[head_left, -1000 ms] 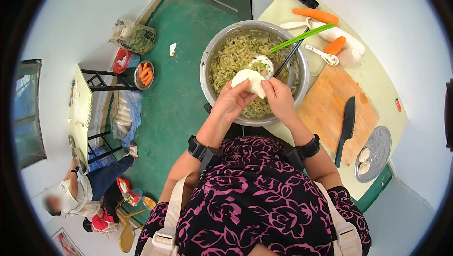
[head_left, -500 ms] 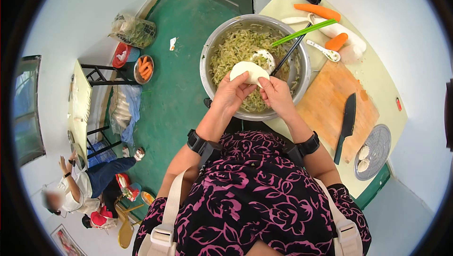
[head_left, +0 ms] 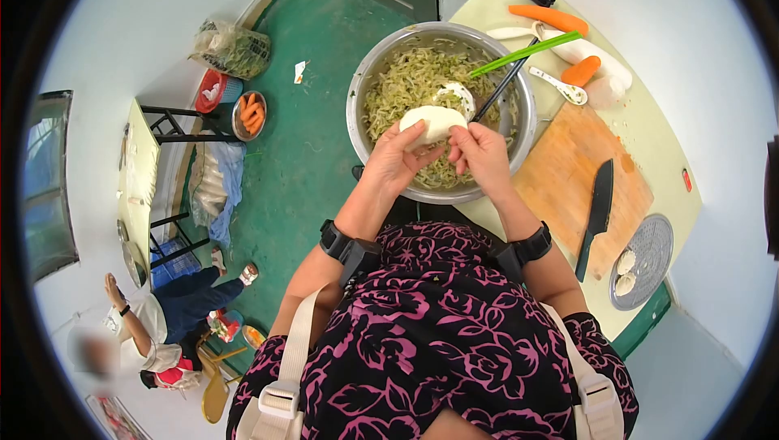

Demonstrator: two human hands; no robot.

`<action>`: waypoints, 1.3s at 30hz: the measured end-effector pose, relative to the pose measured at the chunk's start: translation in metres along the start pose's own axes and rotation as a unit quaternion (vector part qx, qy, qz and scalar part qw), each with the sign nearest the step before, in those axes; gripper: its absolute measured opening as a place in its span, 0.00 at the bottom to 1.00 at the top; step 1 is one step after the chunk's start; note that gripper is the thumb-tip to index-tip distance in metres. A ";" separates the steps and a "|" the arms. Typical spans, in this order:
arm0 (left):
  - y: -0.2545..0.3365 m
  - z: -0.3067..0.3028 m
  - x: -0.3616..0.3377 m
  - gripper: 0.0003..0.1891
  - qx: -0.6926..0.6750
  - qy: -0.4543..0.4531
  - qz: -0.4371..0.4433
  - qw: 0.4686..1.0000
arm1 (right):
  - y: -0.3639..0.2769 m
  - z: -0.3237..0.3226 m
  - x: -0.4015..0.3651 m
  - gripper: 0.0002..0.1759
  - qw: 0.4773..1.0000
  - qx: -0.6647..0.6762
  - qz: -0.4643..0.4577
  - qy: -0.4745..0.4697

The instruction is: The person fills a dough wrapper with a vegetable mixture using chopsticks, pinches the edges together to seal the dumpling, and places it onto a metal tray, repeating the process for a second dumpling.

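My left hand (head_left: 393,156) holds a pale, oval dough wrapper (head_left: 436,124), its thumb on top. My right hand (head_left: 480,154) has thumb and fingers closed at the wrapper's right edge. Both hands are above the near part of a large metal basin (head_left: 355,111). Shredded green filling (head_left: 398,83) lies in the basin. Just beyond the wrapper, a white rounded thing (head_left: 461,98) with bits of filling sits in it. A dark stick (head_left: 507,87) and green chopsticks (head_left: 523,55) lean over the basin's right rim. Whether filling is inside the wrapper is hidden.
On the table at right are a cutting board (head_left: 560,180), a black knife (head_left: 599,209), a white spoon (head_left: 560,85), carrots (head_left: 552,17), a white radish (head_left: 596,59) and a grey perforated tray (head_left: 649,278) with two dumplings. Another person (head_left: 162,318) is at far left.
The wrapper has turned slightly between my hands, and my right fingers have moved up along its right edge. The other person at far left has shifted an arm and legs.
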State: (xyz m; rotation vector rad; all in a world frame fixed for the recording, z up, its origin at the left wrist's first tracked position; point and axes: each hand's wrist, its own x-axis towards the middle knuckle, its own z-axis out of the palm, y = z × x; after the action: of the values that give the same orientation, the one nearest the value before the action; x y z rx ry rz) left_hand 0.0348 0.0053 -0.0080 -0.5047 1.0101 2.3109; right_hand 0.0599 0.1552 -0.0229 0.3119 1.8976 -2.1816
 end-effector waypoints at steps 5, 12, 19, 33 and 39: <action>0.000 -0.011 0.000 0.16 -0.005 -0.059 -0.072 0.996 | 0.000 -0.009 0.007 0.19 0.991 0.128 0.013 -0.028; -0.002 -0.005 0.009 0.20 -0.057 -0.062 -0.023 0.996 | 0.014 -0.001 0.000 0.13 0.998 0.062 -0.021 0.022; -0.011 -0.009 0.016 0.21 -0.073 -0.025 0.032 0.997 | 0.029 0.011 0.003 0.20 0.994 -0.064 -0.091 0.024; -0.015 -0.011 0.014 0.20 -0.048 -0.038 0.033 0.998 | 0.029 -0.002 0.009 0.13 0.981 0.186 0.039 0.032; -0.031 -0.013 0.037 0.15 -0.166 -0.054 0.034 0.984 | 0.042 -0.012 0.016 0.15 0.986 0.156 0.032 0.056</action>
State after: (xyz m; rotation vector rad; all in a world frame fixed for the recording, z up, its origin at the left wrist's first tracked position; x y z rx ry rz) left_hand 0.0276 0.0256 -0.0532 -0.4743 0.6010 2.5519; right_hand 0.0581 0.1606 -0.0687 0.5544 1.5656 -2.4618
